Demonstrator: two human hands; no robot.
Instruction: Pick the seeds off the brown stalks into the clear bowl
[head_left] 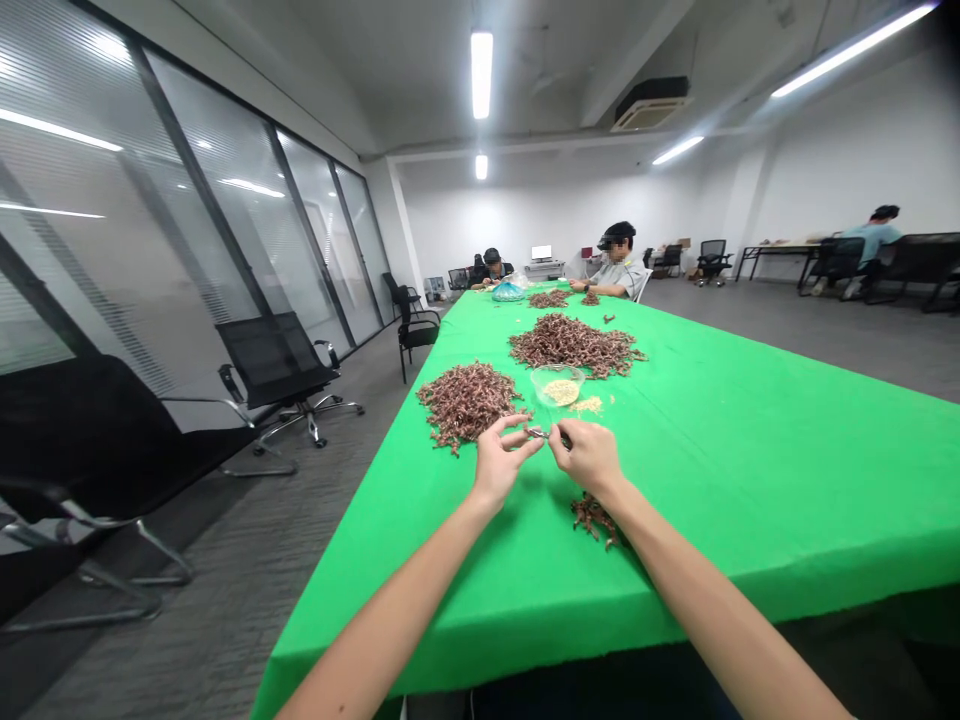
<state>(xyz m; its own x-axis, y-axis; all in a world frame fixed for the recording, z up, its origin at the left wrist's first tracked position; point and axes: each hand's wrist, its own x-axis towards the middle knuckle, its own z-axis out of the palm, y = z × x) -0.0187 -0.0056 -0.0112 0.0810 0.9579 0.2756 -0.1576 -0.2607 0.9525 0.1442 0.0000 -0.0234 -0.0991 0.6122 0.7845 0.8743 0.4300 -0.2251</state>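
Between thumb and fingers, my left hand [498, 468] pinches what looks like a small brown twisted piece; its detail is too small to make out. My right hand [591, 456] is closed round the dark handle of a small metal hand tool [538, 434], probably pliers. The tool's shiny tip points left and meets the left fingertips. Just beyond the left hand lies a heap of brown, twisted, dried-looking pieces [469, 400]. A clear plastic bowl [535, 380] with pale kernels stands past both hands, and loose pale bits [588, 405] lie beside it. Under my right wrist is a smaller brown pile [592, 518].
A green cloth [750, 450] covers the long table. Farther along it are a large brown heap [574, 343], smaller heaps [549, 299] and a bluish plastic bag [508, 291]. Two people sit at the far end; another sits at the right. Black chairs [274, 360] line the left.
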